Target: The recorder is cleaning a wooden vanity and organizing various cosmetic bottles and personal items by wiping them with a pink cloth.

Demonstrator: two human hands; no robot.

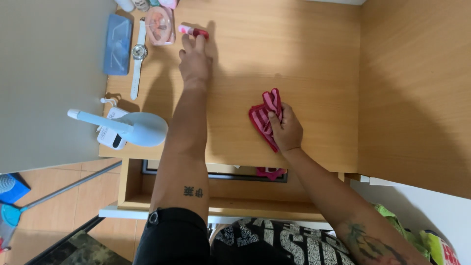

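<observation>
- The left hand (195, 61) is stretching out flat over the wooden tabletop (304, 59), fingers extended and lying loose, their tips touching a small pink and red tube (193, 32) without closing around it.
- The pink and red tube is lying on its side at the far edge of the tabletop, just beside a pink round case (160, 25).
- The right hand (286, 130) is gripping a red and pink striped cloth (264, 118), the fingers curling tightly over its bunched-up part and pressing it onto the tabletop.
- The striped cloth is sitting near the front edge of the tabletop, well apart from the tube, with one corner poking out toward the far side.
- A white wristwatch (138, 56) is lying stretched out to the left of the pink round case, and a blue flat case (117, 44) is lying beyond the watch, further left.
- A pale blue desk lamp (130, 126) is standing at the front left corner of the tabletop, its arm pointing left, with a small white device (112, 136) lying under it.
- Below the front edge of the tabletop an open drawer (221, 189) is showing, with something pink (271, 172) lying inside it.
- A blue broom (12, 213) with a grey handle is resting on the tiled floor, left of the drawer.
</observation>
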